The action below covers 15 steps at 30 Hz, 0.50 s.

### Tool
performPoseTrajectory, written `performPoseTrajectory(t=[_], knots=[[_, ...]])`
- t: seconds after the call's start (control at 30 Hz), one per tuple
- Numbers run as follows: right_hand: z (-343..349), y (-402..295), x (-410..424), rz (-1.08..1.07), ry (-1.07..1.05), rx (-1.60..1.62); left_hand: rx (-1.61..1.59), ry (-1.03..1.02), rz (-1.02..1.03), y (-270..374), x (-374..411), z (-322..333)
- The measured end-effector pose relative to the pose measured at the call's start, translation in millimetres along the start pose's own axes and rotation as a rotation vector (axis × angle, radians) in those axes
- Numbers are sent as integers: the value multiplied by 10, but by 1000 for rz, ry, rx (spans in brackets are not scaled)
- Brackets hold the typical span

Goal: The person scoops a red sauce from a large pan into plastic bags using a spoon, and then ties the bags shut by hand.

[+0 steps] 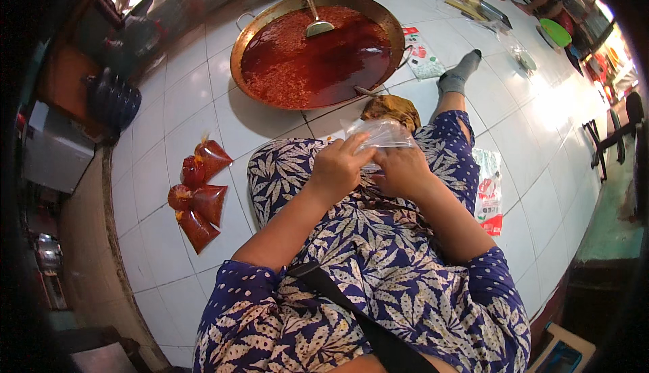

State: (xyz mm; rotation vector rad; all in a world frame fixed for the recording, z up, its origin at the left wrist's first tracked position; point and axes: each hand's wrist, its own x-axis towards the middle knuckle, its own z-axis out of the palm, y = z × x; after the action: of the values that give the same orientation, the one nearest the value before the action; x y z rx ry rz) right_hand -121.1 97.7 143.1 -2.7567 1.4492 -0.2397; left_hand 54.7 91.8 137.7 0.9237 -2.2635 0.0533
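Note:
My left hand [340, 167] and my right hand [403, 170] meet above my lap, both gripping a clear plastic bag [381, 133]. Nothing shows inside the bag. Just beyond them sits a stained brown cloth [393, 111]. A wide metal wok [236, 71] stands on the floor ahead, filled with red oily chilli sauce [324, 63]. A metal spatula [319, 28] rests in it, its handle over the far rim. Another utensil handle [364, 91] leans over the near rim. To my left lie several tied plastic bags of red sauce [199, 231].
White tiles [177, 134] cover the floor. Printed plastic packets [488, 190] lie beside my right leg and near the wok [423, 58]. A dark blue ribbed container [115, 99] stands at the left. A green basin [555, 32] and a person's legs [540, 2] appear at the far right.

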Motion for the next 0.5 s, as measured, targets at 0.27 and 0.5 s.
performPoseTrajectory(t=[0.27,0.5], knots=[[-28,192,121,-228,110,414,-8,-203,-319,-182,16,96],[-48,690,577,171,215,54,-196,-218,-434,-440,-98,281]])
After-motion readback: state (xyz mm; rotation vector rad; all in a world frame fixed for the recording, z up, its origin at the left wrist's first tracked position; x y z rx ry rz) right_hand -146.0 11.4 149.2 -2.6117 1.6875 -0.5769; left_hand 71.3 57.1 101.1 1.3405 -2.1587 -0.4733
